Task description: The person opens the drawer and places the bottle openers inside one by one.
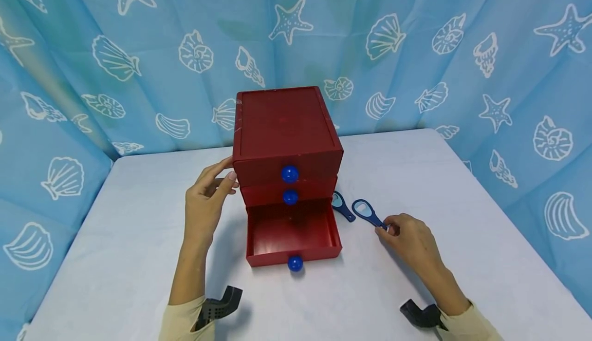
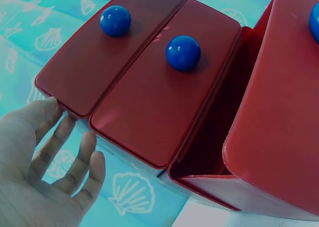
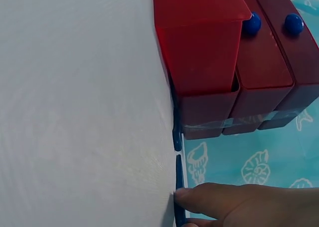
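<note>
A red drawer unit (image 1: pixel 287 122) with blue round knobs stands mid-table. Its bottom drawer (image 1: pixel 291 233) is pulled out and holds nothing. My left hand (image 1: pixel 203 202) rests its fingertips on the unit's left side, and in the left wrist view the fingers (image 2: pixel 84 154) are spread and slightly bent. To the right of the drawer, my right hand (image 1: pixel 413 241) pinches the handle end of a dark blue magnifying glass (image 1: pixel 365 210), which lies flat on the table. A second blue magnifying glass (image 1: pixel 342 207) lies beside the drawer, its round end partly hidden by the unit.
A white cloth (image 1: pixel 139 259) covers the table. Behind and at both sides hangs a blue curtain (image 1: pixel 152 84) printed with shells and starfish. Black camera mounts (image 1: pixel 217 307) are worn on both wrists over light sleeves. The middle drawer (image 1: pixel 259 195) and the top drawer look closed.
</note>
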The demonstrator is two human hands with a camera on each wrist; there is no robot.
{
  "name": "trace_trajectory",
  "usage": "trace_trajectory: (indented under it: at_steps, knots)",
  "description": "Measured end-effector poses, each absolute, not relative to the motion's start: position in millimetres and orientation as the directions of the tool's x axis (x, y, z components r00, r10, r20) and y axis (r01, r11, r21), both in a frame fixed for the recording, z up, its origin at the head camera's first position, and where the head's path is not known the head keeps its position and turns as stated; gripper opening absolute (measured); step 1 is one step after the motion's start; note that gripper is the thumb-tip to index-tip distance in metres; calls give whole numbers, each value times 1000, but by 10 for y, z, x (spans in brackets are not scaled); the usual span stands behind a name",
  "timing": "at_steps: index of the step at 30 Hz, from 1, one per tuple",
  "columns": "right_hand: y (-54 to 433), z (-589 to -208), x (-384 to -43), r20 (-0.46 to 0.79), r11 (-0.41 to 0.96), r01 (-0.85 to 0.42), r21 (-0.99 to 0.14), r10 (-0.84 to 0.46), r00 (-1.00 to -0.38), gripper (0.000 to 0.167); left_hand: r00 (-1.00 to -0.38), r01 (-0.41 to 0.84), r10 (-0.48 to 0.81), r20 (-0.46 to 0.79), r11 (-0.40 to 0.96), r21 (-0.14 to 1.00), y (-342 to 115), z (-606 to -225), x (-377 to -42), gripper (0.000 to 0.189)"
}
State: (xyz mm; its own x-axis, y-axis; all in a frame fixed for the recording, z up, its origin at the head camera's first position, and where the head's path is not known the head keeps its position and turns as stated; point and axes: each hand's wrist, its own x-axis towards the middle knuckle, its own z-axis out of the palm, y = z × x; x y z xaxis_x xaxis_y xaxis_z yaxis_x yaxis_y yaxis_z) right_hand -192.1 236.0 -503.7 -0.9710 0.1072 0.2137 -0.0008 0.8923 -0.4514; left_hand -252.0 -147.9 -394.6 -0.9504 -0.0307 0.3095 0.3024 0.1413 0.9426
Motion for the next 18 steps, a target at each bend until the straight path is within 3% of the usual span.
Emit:
trace_trajectory:
  at_steps: [7,18]
  knots:
    - [2409,-5085,-1919,362,894,-70,-443,107,-926,15,-942,328,-28,333,117,937,-1555,-4200,-2675,35]
    - [2361,-4880,-1808,452,851,-154,-502,106,-886,11,-952,297,-34,305,153,943,-1477,-3921,-2501,37]
